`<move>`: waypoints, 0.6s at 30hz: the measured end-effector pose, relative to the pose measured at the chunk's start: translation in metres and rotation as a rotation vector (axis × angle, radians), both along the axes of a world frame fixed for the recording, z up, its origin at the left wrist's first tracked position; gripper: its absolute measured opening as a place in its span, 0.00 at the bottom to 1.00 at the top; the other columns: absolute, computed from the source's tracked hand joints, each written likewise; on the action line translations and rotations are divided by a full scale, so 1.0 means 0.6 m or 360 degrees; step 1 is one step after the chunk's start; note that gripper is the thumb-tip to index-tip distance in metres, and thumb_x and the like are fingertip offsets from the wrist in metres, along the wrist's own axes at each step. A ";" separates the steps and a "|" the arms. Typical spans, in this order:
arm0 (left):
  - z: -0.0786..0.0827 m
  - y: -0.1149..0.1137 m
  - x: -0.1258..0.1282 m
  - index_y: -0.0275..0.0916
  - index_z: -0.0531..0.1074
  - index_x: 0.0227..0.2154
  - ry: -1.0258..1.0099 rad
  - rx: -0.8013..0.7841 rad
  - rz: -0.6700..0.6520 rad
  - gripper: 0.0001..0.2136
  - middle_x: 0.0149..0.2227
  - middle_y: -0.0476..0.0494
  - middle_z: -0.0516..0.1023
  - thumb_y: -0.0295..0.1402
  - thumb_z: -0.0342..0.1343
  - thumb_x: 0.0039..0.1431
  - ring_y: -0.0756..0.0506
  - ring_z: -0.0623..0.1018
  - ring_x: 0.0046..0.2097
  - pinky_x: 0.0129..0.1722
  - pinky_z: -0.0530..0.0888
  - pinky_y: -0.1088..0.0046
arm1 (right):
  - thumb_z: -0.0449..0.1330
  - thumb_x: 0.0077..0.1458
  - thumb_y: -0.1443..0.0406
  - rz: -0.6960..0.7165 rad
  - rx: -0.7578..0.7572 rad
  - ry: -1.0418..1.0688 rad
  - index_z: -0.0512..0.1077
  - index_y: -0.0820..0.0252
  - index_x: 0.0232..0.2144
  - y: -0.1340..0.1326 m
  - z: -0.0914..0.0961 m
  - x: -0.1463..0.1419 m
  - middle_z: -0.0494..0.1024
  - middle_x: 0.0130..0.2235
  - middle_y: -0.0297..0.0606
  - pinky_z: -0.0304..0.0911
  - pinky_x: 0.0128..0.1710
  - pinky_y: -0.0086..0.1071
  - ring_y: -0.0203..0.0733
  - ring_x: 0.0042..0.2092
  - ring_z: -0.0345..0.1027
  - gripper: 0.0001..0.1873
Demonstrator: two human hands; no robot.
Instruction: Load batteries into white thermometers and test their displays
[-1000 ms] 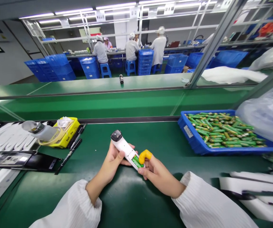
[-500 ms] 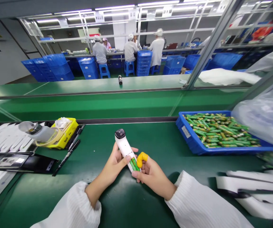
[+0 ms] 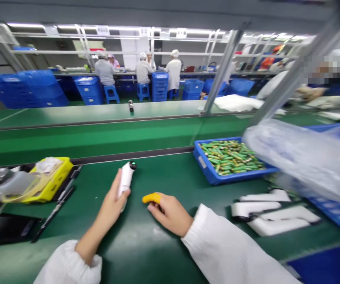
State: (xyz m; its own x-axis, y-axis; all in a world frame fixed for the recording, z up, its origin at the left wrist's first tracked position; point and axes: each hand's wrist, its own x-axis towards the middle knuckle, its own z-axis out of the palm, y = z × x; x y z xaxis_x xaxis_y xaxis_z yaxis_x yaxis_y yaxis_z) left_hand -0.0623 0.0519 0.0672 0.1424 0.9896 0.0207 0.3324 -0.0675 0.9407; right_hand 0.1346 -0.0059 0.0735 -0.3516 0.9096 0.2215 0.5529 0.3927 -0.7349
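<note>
My left hand (image 3: 113, 203) is closed around a white handheld device (image 3: 125, 179), shaped like a forehead thermometer. The device tilts up and to the right, and its black head shows a small green glow. Its lower end is hidden in my palm. To the right, apart from the device, is my right hand (image 3: 170, 211). A yellow cover sits on its stretched index finger, the thumb is apart below it, and nothing shows between them. The other fingers are partly hidden.
Green batteries fill a blue tray (image 3: 211, 173) at right. Several similar white devices (image 3: 270, 209) lie nearer me, beside a clear plastic bag (image 3: 306, 154). At left are a yellow bin (image 3: 60, 173), pens (image 3: 54, 213) and a black case (image 3: 7, 228). People sit beyond the bench.
My right hand has come off the device and moved slightly right. My left hand has moved left with it and turned it; its open battery slot no longer shows. The view has swung right.
</note>
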 end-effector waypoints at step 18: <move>0.001 -0.042 0.093 0.46 0.61 0.55 0.0793 0.1392 -0.0454 0.20 0.57 0.38 0.67 0.31 0.48 0.60 0.33 0.68 0.56 0.54 0.66 0.50 | 0.56 0.61 0.64 -0.0790 0.0087 -0.1287 0.69 0.64 0.47 0.076 0.108 0.351 0.65 0.48 0.46 0.60 0.47 0.33 0.43 0.46 0.66 0.14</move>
State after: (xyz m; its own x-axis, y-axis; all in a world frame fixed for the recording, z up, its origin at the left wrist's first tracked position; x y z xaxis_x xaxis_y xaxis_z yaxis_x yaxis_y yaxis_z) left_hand -0.0062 0.0267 0.0679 0.5574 0.5860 0.5882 0.5340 -0.7955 0.2864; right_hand 0.3455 0.0397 0.1383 0.0067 0.9919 0.1268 0.9990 -0.0011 -0.0437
